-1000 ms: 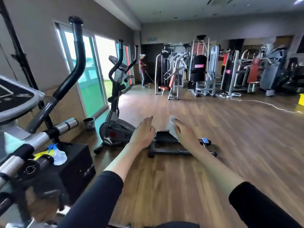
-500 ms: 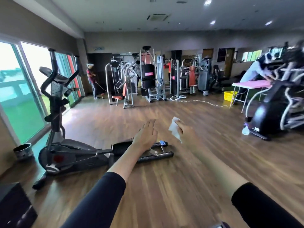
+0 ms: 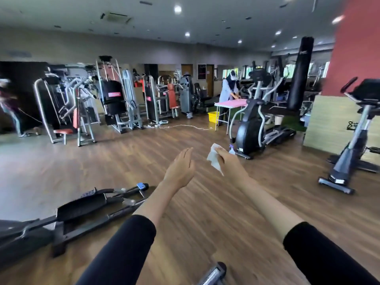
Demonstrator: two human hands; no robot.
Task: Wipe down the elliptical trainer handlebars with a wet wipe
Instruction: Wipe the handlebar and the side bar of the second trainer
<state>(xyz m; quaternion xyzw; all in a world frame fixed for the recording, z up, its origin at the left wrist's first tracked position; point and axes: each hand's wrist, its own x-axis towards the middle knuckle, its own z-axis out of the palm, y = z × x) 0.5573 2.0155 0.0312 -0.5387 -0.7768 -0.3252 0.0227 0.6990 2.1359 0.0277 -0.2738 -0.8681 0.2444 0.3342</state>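
Observation:
My right hand (image 3: 229,161) is stretched out in front of me, pinching a crumpled white wet wipe (image 3: 213,158) that hangs to its left. Beside it my left hand (image 3: 181,168) is held flat with the fingers together and nothing in it. Both arms wear black sleeves. A black elliptical trainer (image 3: 251,122) with curved silver handlebars stands ahead to the right, beyond my hands. The pedal rails of another elliptical (image 3: 82,210) lie low at the left. A chrome handlebar end (image 3: 213,273) shows at the bottom edge.
A small spray bottle (image 3: 231,150) stands on the wooden floor by the far elliptical's base. An exercise bike (image 3: 353,138) is at the right beside a red pillar. Weight machines (image 3: 115,99) line the back. A person bends over a pink table (image 3: 230,103); a yellow bin (image 3: 213,117) sits nearby.
The view has swung right: the window and the near elliptical slid off to the left, and the far elliptical and exercise bike came into view. My hands stay outstretched, the wipe still held.

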